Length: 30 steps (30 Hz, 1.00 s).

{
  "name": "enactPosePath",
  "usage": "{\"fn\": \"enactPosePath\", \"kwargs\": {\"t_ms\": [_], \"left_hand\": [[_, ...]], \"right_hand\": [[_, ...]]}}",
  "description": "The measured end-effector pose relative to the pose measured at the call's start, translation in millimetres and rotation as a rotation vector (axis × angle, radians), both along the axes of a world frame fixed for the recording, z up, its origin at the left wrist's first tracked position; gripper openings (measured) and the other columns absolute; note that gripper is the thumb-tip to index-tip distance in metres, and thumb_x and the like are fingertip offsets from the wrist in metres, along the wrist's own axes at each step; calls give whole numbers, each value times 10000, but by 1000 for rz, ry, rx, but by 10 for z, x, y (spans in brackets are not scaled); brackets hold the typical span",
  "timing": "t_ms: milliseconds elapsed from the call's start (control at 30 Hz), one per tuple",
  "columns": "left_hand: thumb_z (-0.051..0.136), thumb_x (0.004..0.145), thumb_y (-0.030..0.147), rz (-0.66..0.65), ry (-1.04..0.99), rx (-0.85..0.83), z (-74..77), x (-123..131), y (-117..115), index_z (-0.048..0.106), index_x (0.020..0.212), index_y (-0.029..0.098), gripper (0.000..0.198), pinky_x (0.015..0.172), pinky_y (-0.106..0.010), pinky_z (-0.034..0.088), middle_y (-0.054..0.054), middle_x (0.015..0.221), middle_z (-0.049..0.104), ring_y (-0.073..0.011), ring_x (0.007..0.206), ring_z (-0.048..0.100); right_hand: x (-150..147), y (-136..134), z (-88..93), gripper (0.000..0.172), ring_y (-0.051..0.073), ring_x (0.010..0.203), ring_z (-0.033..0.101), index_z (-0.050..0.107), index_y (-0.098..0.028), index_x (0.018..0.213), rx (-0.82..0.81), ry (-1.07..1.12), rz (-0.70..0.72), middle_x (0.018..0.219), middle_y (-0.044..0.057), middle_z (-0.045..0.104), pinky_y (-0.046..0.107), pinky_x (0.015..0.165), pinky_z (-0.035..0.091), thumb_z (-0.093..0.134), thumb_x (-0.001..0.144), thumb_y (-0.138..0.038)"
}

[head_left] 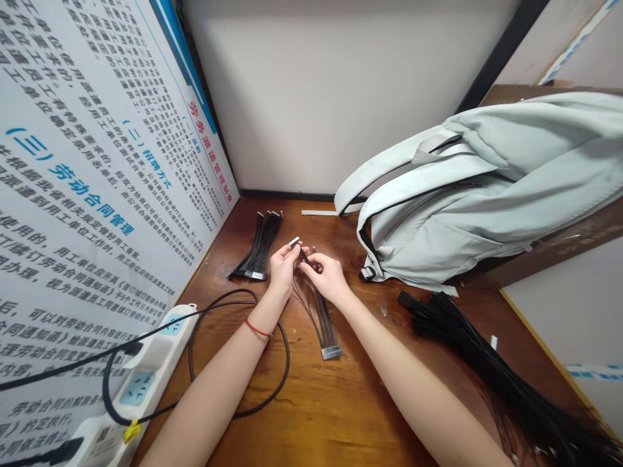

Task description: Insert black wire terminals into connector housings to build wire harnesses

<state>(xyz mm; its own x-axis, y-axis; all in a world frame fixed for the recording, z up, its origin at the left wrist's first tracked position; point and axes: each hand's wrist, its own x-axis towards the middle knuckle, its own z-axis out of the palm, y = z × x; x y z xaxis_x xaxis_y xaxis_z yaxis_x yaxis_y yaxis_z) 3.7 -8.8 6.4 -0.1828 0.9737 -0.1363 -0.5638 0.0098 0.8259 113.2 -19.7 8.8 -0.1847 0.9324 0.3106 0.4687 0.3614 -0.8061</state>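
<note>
The left hand has its thumb and fingers closed on the upper end of a flat bundle of thin dark wires, and the right hand pinches it just beside. A flat grey comb-like connector ends the bundle, on the wooden tabletop nearer the wearer than both hands. Left of the left hand lies a short black wire bunch; a pale grey fabric backpack sits right of the right hand.

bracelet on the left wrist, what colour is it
The bracelet is plain red, seen in the head view, the only one.
</note>
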Motion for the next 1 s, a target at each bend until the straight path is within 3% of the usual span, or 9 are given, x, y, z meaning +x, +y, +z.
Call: {"fn": "enactPosePath", "kwargs": {"t_ms": [100, 200, 333, 500, 700, 867, 1000], "left_hand": [[756, 591, 304, 8, -7, 9, -3, -17, 1, 627, 819, 130, 314, 711, -288, 508, -40, 715, 683, -147, 669, 664], [748, 602, 302, 8, 12, 29, -4, -22, -7, 619, 833, 130, 315, 692, -274, 502, -32, 716, 676, -134, 644, 657], [740, 609, 286, 13, 4, 48, -9, -20, -16, 613, 816, 133, 287, 645, -240, 492, -23, 706, 672, -117, 619, 646], [724, 623, 235, 30, -31, 39, -11, -20, -14, 613, 812, 135, 241, 600, -201, 472, -2, 664, 655, -88, 579, 620], [709, 645, 219, 33, -45, 49, -12, -20, -17, 608, 823, 128, 224, 602, -202, 467, 6, 664, 644, -82, 579, 613], [694, 669, 207, 39, -43, 59, -33, -25, -1, 604, 827, 127, 199, 611, -215, 465, 6, 663, 640, -84, 576, 608], [698, 669, 208, 28, -40, 65, -40, -31, 8, 604, 827, 126, 201, 606, -216, 464, 2, 665, 643, -88, 575, 610]], "right_hand": [[33, -132, 33, 140, 163, 666, 499, 587, -187, 655, 113, -192, -18, 678, 29, 571, 281, 650, 395, 559, 788, -221], [117, -346, 67, 150, 181, 701, 482, 565, -185, 637, 119, -337, -27, 682, 38, 546, 298, 677, 394, 571, 786, -195], [309, -657, 137, 123, 183, 762, 510, 601, -187, 743, 73, -322, 16, 772, 47, 573, 304, 717, 405, 543, 835, -246], [528, -923, 222, 134, 142, 670, 531, 620, -191, 801, -52, -220, -27, 740, 25, 569, 265, 648, 420, 494, 844, -200], [548, -1148, 264, 105, 126, 662, 537, 639, -187, 789, -213, -194, 56, 758, 17, 591, 247, 631, 430, 554, 742, -146], [540, -1230, 320, 124, 127, 633, 519, 645, -181, 726, -346, -307, -28, 728, 16, 595, 247, 609, 391, 530, 761, -211], [513, -1235, 376, 269, 152, 675, 534, 640, -190, 627, -457, -438, -54, 725, 27, 609, 269, 637, 359, 487, 806, -320]]}}
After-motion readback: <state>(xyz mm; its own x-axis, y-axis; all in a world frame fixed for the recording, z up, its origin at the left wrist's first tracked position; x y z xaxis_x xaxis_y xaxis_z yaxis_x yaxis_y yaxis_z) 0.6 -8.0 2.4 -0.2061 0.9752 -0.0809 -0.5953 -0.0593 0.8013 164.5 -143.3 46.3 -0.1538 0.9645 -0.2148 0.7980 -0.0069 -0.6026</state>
